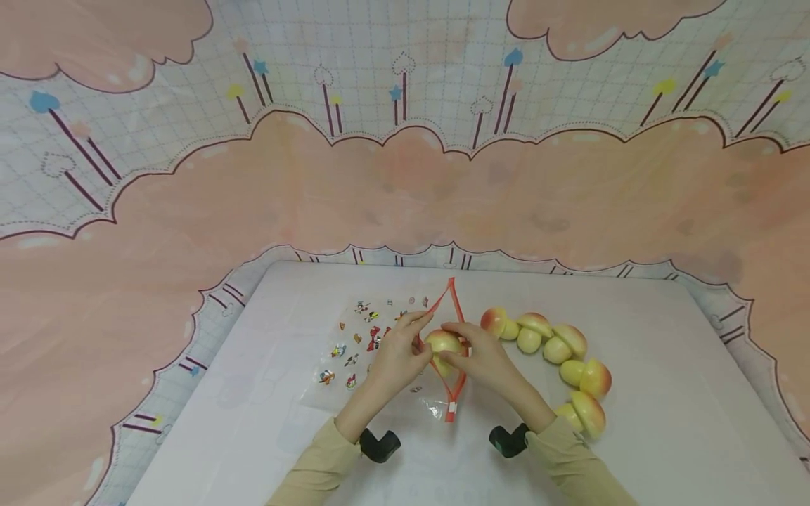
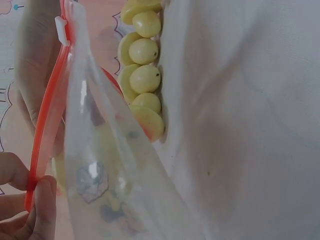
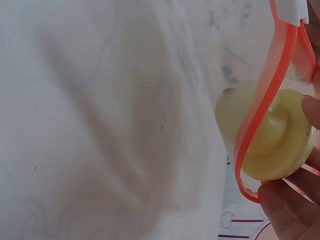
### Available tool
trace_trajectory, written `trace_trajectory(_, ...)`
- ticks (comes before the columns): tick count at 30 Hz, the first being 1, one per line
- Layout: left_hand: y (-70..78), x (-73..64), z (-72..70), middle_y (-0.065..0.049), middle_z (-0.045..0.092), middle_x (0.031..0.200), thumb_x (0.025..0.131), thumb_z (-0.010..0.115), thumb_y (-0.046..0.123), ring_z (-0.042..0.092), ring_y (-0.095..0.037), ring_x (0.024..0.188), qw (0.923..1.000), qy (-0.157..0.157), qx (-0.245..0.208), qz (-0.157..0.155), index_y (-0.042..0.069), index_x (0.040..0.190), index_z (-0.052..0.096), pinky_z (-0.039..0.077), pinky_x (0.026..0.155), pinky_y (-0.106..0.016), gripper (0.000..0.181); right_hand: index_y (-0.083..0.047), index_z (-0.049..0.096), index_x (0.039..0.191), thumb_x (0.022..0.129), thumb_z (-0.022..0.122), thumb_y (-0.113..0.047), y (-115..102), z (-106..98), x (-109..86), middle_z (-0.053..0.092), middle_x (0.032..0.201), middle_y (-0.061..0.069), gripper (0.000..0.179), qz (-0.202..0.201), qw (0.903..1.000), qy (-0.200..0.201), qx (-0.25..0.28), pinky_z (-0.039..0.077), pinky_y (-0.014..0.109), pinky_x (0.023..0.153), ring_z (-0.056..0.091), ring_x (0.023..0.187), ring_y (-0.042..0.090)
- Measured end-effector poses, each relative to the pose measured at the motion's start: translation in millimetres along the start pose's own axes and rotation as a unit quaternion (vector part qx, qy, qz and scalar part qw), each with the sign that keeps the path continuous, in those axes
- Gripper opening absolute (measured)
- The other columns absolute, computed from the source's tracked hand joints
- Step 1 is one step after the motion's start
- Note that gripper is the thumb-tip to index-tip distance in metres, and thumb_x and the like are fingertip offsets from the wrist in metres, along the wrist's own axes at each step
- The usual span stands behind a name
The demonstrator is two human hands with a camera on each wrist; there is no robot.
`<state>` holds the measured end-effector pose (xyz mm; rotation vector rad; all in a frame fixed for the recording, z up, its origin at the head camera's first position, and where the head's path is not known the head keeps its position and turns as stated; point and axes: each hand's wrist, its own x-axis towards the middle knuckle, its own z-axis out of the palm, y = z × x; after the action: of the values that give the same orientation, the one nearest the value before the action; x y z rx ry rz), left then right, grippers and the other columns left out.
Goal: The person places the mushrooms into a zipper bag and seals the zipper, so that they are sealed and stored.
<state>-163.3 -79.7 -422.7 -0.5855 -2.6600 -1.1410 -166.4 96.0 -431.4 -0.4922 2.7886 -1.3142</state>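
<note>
hands (image 1: 397,357) hold a yellow mushroom (image 1: 441,341) and an open, red-rimmed bag (image 1: 361,351).

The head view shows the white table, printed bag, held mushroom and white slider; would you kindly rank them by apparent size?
1. white table
2. printed bag
3. held mushroom
4. white slider

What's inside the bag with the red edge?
A yellow mushroom, its stem inside, held by the right hand. In the head view, the left hand covers part of the bag; what's behind can't be seen.
</note>
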Motion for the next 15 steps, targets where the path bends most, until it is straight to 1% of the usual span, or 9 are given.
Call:
trace_trajectory(4, 0.6, -0.3, -1.2, -0.012, 0.057, 0.132, 0.078, 0.063, -0.004, 0.055, -0.007, 0.072, 1.0, 0.0, -0.003, -0.003, 0.0, 0.13, 0.057, 0.045, 0.058, -0.013, 0.053, -0.004, 0.061, 0.126, 0.083, 0.073, -0.017, 0.5, 0.8, 0.2, 0.064, 0.125, 0.014, 0.047, -0.014, 0.9999, 0.001, 0.005, 0.054, 0.041, 0.086, 0.063, 0.101, 0.027)
trace_trajectory(9, 2.6, -0.4, -3.6, -0.012, 0.058, 0.131, 0.078, 0.063, -0.004, 0.055, -0.008, 0.07, 0.9999, 0.007, -0.009, -0.001, 0.0, 0.13, 0.058, 0.045, 0.058, -0.014, 0.053, -0.002, 0.059, 0.127, 0.083, 0.071, -0.014, -0.4, 1.2, 0.6, 0.063, 0.127, 0.015, 0.047, -0.026, 0.9996, -0.003, 0.008, 0.054, 0.043, 0.09, 0.062, 0.112, 0.031)
trace_trajectory(11, 2.9, -0.3, -4.1, -0.012, 0.059, 0.13, 0.078, 0.063, -0.005, 0.055, -0.007, 0.07, 0.9999, 0.011, -0.011, 0.001, 0.0, 0.13, 0.059, 0.046, 0.058, -0.014, 0.052, -0.002, 0.059, 0.128, 0.084, 0.071, -0.013, -1.7, 1.0, 0.4, 0.062, 0.129, 0.015, 0.047, -0.023, 0.9997, -0.005, 0.009, 0.053, 0.044, 0.093, 0.06, 0.117, 0.032)
trace_trajectory(15, 2.9, -0.3, -4.6, -0.011, 0.06, 0.128, 0.077, 0.064, -0.006, 0.055, -0.008, 0.07, 0.9998, 0.017, -0.012, 0.006, 0.0, 0.129, 0.059, 0.046, 0.059, -0.014, 0.052, -0.003, 0.06, 0.127, 0.084, 0.071, -0.014, -4.8, 0.3, -0.8, 0.063, 0.128, 0.013, 0.046, -0.013, 0.9998, -0.008, 0.011, 0.052, 0.045, 0.094, 0.059, 0.118, 0.031)
